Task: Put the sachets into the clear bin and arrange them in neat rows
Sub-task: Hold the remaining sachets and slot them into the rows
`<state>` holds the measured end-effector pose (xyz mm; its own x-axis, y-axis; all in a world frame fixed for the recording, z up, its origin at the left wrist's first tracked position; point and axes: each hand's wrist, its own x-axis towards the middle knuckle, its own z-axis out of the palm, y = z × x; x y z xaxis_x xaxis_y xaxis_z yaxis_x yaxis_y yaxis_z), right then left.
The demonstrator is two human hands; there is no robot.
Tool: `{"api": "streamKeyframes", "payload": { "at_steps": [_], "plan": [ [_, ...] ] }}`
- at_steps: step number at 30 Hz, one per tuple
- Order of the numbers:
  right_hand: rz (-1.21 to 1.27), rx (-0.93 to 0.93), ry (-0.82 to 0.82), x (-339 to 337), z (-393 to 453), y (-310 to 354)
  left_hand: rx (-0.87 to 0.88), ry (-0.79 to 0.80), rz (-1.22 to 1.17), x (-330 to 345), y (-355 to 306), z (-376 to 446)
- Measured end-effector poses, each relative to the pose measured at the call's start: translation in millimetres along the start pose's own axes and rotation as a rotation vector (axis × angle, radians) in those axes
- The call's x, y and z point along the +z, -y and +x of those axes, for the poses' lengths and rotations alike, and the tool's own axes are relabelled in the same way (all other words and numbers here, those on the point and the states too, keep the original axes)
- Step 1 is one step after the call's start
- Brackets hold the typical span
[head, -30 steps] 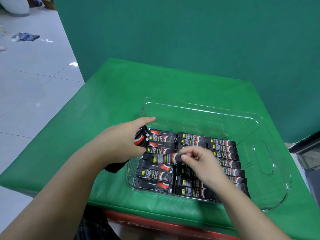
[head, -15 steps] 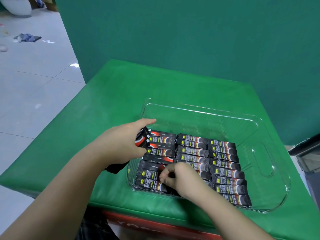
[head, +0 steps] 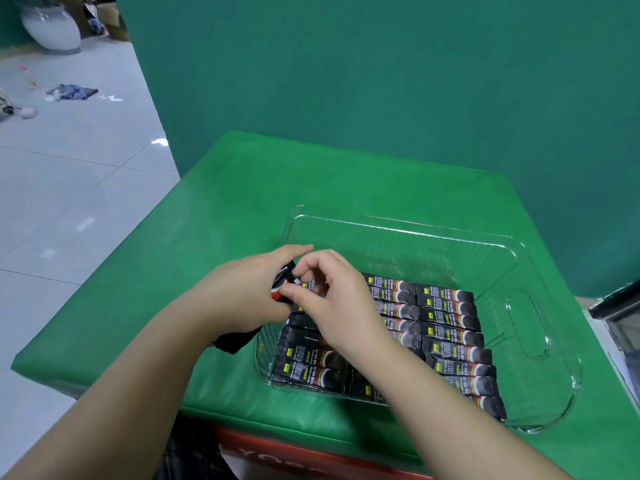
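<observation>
Clear plastic makes up the bin [head: 540,341], which sits on a table covered in green cloth [head: 242,209], with a handle slot cut in its right-hand wall. Black sachets [head: 446,327] with yellow marks and red-and-white ends lie flat across the near part of its floor, side by side in tidy columns; the far strip of the floor shows only green through the plastic. At the bin's left rim the person's left hand [head: 242,296] is curled round a bundle of sachets [head: 282,287], whose red-and-white ends poke up past the fingers while the dark lower ends stick out under the wrist, over the cloth just outside the bin. The right hand [head: 332,299] is raised over the left column of laid sachets and meets the left hand; its thumb and forefinger pinch the top of that bundle, though motion blur keeps me from telling whether it has one sachet or several. Behind the table hangs a green backdrop [head: 381,81], and off to the left the pale tiled floor [head: 69,188] carries a crumpled bluish cloth [head: 72,91] and a white vase [head: 52,29]
</observation>
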<state>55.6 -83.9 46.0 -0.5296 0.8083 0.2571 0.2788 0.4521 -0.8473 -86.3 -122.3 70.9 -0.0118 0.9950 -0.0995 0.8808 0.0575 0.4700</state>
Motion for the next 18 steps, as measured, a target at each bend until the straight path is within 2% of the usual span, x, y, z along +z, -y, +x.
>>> {"api": "streamKeyframes", "payload": {
  "at_steps": [7,15,18],
  "plan": [
    [-0.092,-0.121,-0.021,-5,-1,-1,-0.019,-0.003,0.024,0,-3,0],
    [0.006,-0.005,-0.095,-16,3,-14,-0.055,0.030,-0.003,-4,-5,-3],
    [-0.017,-0.028,-0.132,-22,3,-18,-0.058,0.033,-0.015,-5,-7,-3]
  ]
}}
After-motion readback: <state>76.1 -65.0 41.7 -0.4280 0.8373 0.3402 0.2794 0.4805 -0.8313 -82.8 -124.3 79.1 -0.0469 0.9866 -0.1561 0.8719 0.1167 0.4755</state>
